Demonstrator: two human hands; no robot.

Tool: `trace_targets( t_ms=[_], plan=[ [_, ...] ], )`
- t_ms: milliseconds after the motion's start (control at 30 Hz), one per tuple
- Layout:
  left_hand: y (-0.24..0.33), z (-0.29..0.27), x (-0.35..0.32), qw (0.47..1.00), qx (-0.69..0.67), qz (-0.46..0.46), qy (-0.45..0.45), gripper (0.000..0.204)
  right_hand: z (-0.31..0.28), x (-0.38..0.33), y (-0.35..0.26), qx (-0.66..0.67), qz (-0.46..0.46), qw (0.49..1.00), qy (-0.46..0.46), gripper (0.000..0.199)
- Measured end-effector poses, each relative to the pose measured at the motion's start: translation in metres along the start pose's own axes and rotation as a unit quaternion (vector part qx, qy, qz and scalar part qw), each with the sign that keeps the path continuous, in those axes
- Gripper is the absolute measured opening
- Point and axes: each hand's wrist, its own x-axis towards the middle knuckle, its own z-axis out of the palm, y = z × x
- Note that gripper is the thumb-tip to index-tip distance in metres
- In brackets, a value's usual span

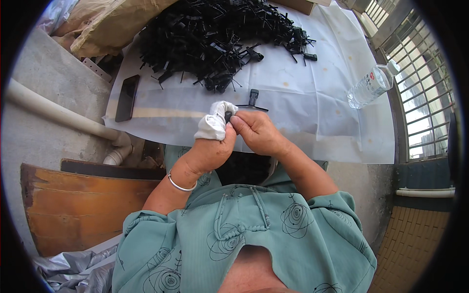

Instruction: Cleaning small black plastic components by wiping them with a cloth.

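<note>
One white sheet [312,102] covers the desk [53,83] beyond both hands, and on it, well past the fingertips, lies a broad heap of black plastic parts [215,34], their thin prongs sticking out every way. Beyond the left hand and off to its left, a tan sack [112,22] slumps against the heap's edge. To the left of the left hand, below the desk's rim, a pale pipe [63,115] runs slantwise down to an elbow joint, and nearer the person on that side stands a worn brown wooden board [83,205]. Far to the right of the right hand a clear plastic bottle [371,85] lies on its side on the sheet, its cap pointing up and right; its label is a white band with a small round red mark. A dark phone [127,97] lies flat near the sheet's left edge, well apart from the left hand, its long axis running away from the person. Just beyond the right hand a lone black clip [253,99] rests on the sheet, its long axis pointing away from the person. The left hand [210,146], fingers wrapped in white cloth [215,122], and the right hand [256,132] meet, both pinching a small black piece [228,116] between their fingertips; too little of it shows to tell which way it points.
</note>
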Motion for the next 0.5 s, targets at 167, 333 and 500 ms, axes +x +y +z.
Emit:
trace_targets(
  t_ms=[167, 333, 500],
  plan=[
    [0.007, -0.007, -0.004, 0.999, 0.019, -0.04, -0.006, 0.025, -0.004, -0.003, -0.003, -0.015, 0.024, 0.999, -0.021, 0.023],
    [-0.002, -0.024, -0.001, 0.979, 0.177, 0.024, -0.093, 0.035, -0.042, -0.01, -0.001, -0.277, 0.073, 0.955, 0.082, 0.017],
    [-0.015, -0.01, 0.003, 0.951, -0.124, -0.279, -0.039, 0.02, -0.042, -0.017, 0.036, -0.334, -0.051, 0.937, 0.084, 0.011]
  ],
)
